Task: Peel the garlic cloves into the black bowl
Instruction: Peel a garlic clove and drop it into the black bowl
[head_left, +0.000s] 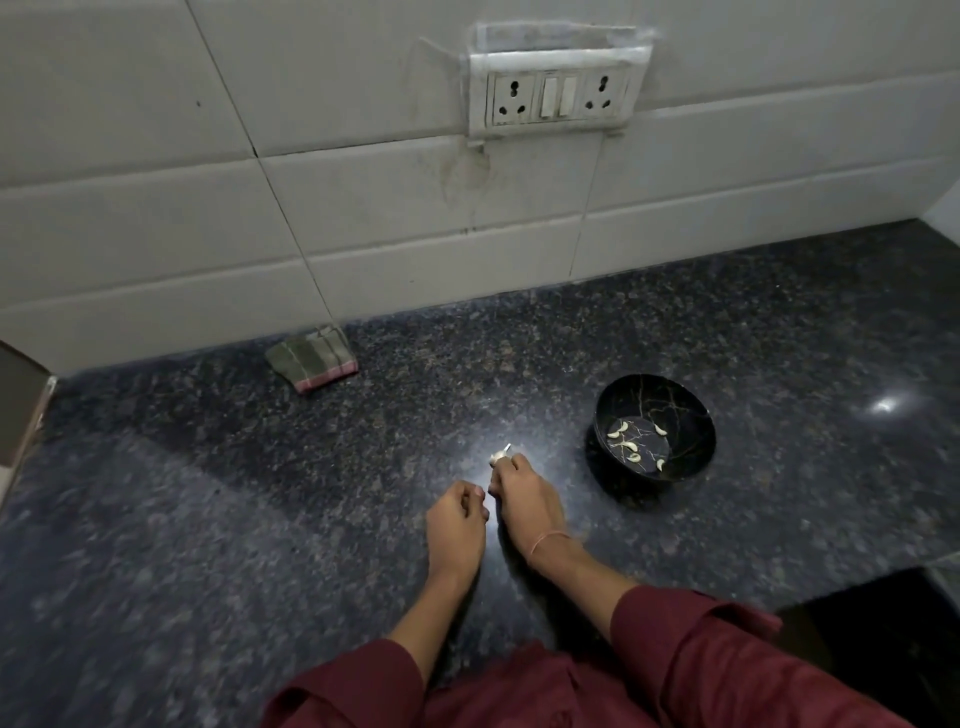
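The black bowl (691, 415) stands on the dark granite counter (260, 493), right of my hands, with several peeled garlic cloves (631, 444) lying in its bottom. At the counter's middle my right hand (524, 499) pinches a pale garlic piece (500, 455) at its fingertips. Just left of it, my left hand (457, 525) has its fingers curled; whether it holds anything is hidden.
A folded greenish cloth (311, 358) lies at the back by the tiled wall. A socket and switch plate (558, 96) is on the wall above. A brown box edge (21, 410) shows at the far left. The counter drops off at the lower right (872, 623).
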